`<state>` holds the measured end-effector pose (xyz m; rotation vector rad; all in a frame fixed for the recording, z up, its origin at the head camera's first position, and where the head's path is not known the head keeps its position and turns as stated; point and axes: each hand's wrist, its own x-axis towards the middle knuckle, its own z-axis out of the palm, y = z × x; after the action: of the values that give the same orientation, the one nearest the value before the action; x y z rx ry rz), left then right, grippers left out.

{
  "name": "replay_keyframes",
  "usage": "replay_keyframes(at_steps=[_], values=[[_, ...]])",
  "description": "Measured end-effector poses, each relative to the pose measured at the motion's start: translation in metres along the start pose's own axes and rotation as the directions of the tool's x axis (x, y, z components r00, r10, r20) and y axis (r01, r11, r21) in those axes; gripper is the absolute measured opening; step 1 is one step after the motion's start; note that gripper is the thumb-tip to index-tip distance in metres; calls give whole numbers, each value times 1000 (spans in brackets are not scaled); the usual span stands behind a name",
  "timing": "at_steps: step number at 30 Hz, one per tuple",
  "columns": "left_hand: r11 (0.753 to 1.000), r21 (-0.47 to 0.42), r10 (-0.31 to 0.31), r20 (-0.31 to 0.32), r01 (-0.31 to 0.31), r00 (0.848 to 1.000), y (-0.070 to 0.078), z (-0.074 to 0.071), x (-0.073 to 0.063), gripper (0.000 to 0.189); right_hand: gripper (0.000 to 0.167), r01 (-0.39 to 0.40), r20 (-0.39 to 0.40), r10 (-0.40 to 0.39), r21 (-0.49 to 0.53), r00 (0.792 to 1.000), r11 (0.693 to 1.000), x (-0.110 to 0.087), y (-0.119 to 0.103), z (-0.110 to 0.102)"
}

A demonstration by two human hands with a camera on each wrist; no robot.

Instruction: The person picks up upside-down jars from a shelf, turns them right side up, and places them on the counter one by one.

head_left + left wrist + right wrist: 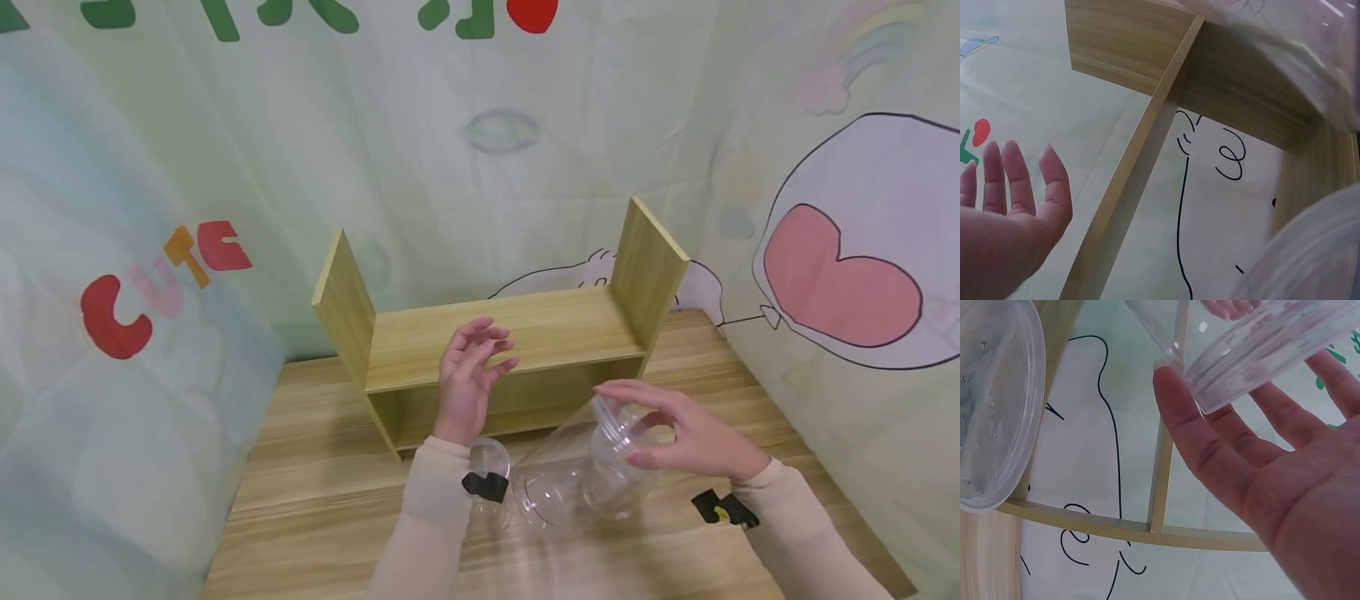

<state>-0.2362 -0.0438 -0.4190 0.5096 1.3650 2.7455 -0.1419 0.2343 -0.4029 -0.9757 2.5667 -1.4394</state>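
Observation:
My right hand (690, 433) grips a large clear plastic jar (558, 462) round its ribbed rim end, thumb on one side and fingers on the other. The jar leans, its rim end up toward that hand and its base down to the left. Through it shows another clear round container (615, 500); a clear disc-shaped top (1000, 412) appears in the right wrist view. Beside my left sleeve is a smaller clear container (489, 457), partly covered by the wrist strap. My left hand (467, 383) holds nothing, raised before the shelf with fingers loosely bent.
A light wooden two-level shelf (510, 329) with upright side panels stands at the back of the wood-grain table (322, 492). Behind and beside it hangs a printed cloth backdrop (420, 167) with letters and a balloon drawing.

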Motion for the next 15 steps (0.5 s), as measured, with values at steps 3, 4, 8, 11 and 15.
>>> replay_keyframes(at_steps=[3, 4, 8, 11, 15], values=[[1000, 4, 0, -1, 0, 1000, 0, -1, 0, 24, 70, 5, 9, -5, 6, 1000, 1000, -1, 0, 1], [1000, 4, 0, -1, 0, 1000, 0, -1, 0, 24, 70, 1, 12, -1, 12, 1000, 1000, -1, 0, 1], [1000, 10, 4, 0, -4, 1000, 0, -2, 0, 24, 68, -11, 39, 10, 7, 999, 1000, -1, -2, 3], [1000, 10, 4, -3, -4, 1000, 0, -3, 0, 24, 67, -5, 62, 5, -2, 998, 1000, 0, -3, 5], [1000, 8, 4, -9, -4, 1000, 0, -4, -1, 24, 68, 4, 84, -3, -11, 996, 1000, 1, -2, 9]])
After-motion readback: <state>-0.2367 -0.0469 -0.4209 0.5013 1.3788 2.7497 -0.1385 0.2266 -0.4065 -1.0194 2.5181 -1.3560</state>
